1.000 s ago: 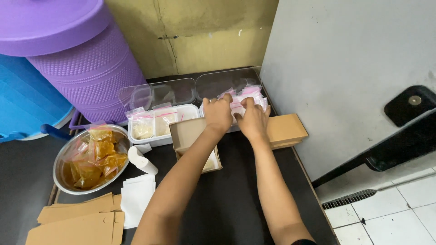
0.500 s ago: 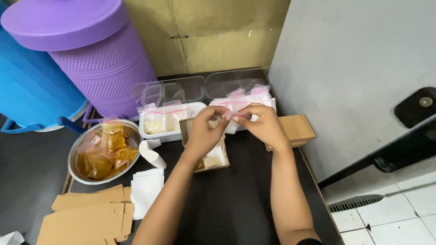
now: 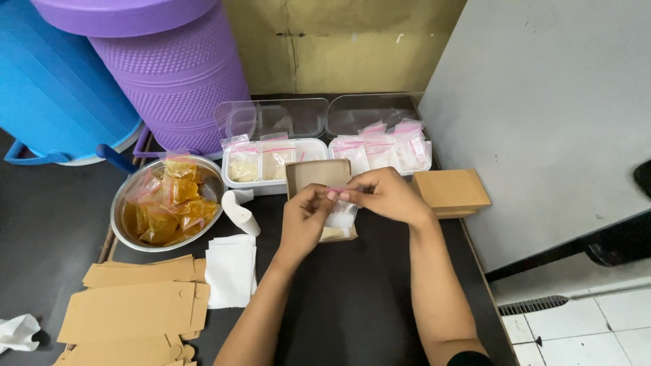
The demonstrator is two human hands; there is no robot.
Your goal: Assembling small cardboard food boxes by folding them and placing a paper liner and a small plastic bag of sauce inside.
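Since a second ago both hands have drawn back from the far tray toward the body, bringing a small clear zip bag with them. The left hand and right hand each pinch its pink-striped top in a tight grip, holding it just above an open brown box, likely to press the seal. On the black tabletop, flat cardboard blanks lie at 8 o'clock, white napkins beside them. A steel bowl of amber sachets sits at 10, trays of bags at 12, purple and blue tubs beyond, a yellow wall behind.
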